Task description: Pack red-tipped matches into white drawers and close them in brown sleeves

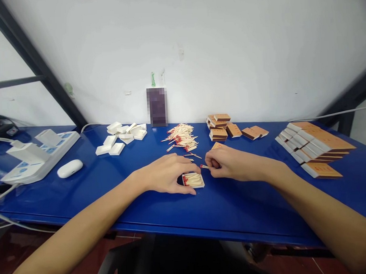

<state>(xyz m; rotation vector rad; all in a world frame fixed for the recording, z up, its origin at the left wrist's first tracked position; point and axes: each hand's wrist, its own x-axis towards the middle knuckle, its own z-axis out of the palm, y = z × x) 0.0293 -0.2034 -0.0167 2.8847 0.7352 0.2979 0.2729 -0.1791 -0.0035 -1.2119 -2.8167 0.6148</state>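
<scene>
My left hand point(171, 174) curves around a small white matchbox tray point(202, 185), thumb at its near side and fingers at its far side. Matches point(193, 180) with red heads fill that tray, lying side by side. Just to the right, my right hand point(225, 163) is closed in a pinch on matches point(204, 166), whose red heads point left. A few loose matches point(196, 155) lie on the table beyond the tray. Behind them is a large heap of matches point(182, 137). One orange matchbox sleeve point(216, 145) is partly hidden behind my right hand.
White trays point(116, 148) are piled at the back left; orange sleeves point(219, 133) sit at the back right. Stacked matchboxes point(325, 141) stand far right on the blue table point(253, 214). A power strip point(66, 144) and white case point(70, 168) are left. A pixelated dark rectangle point(158, 107) stands behind.
</scene>
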